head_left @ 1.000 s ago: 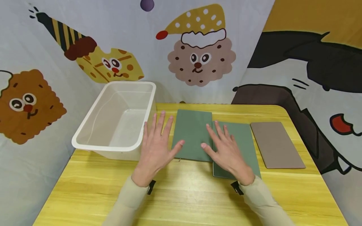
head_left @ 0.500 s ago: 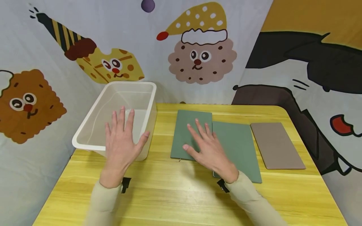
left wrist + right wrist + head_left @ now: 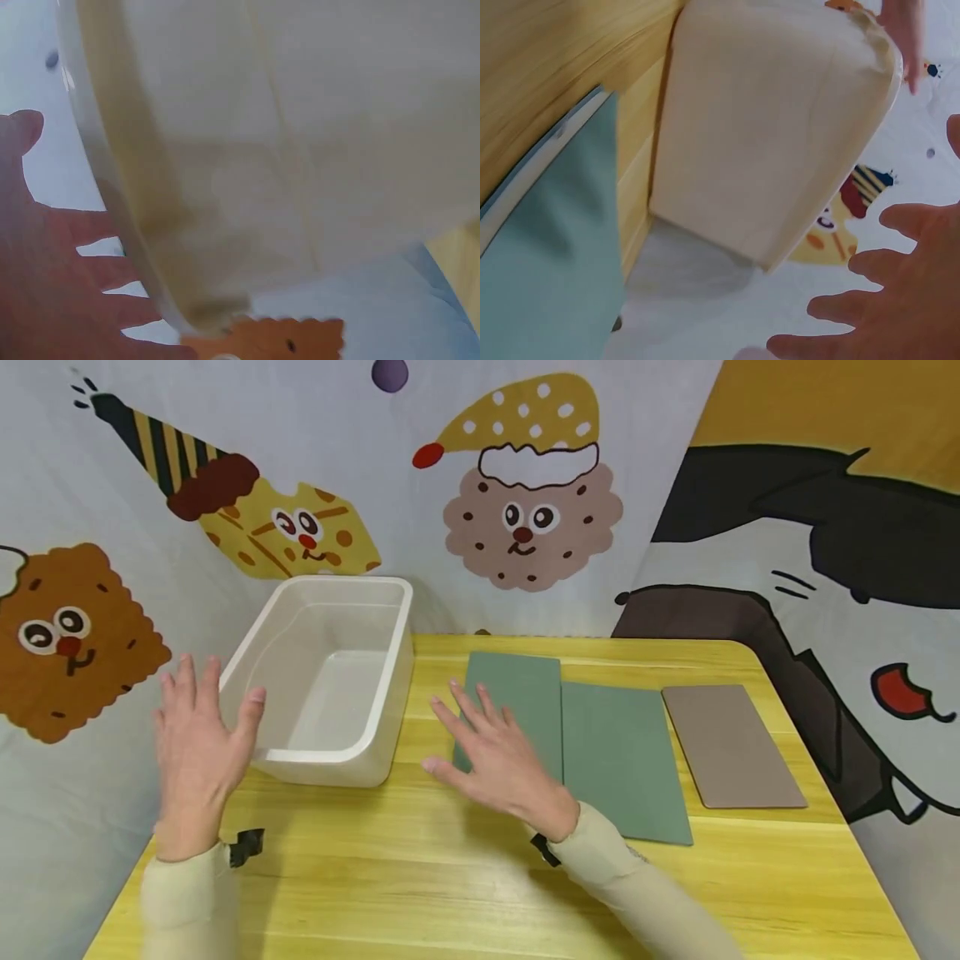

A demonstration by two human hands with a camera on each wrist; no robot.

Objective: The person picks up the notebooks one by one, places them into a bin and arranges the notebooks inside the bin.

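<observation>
A white plastic bin [image 3: 322,756] stands at the left of the table. My left hand [image 3: 197,752] is at the bin's left front corner, fingers spread and holding nothing. In the left wrist view its fingers [image 3: 94,223] point toward the bin's rim [image 3: 124,217]. My right hand [image 3: 502,764] hovers with spread fingers over the left green notebook [image 3: 517,681], hiding part of it. Beside that lies a second green notebook [image 3: 622,760], set a little nearer. In the right wrist view, pale page edges [image 3: 536,176] show along one green notebook.
A taupe notebook [image 3: 735,747] lies at the right of the yellow wooden table [image 3: 420,893]. Behind the table hangs a white cloth [image 3: 360,468] printed with cartoon figures. The bin's raised walls stand between the left hand and the notebooks.
My left hand has moved left, from between bin and notebooks across the bin's front to its far corner. My right hand has shifted left, from the right green notebook over the left one.
</observation>
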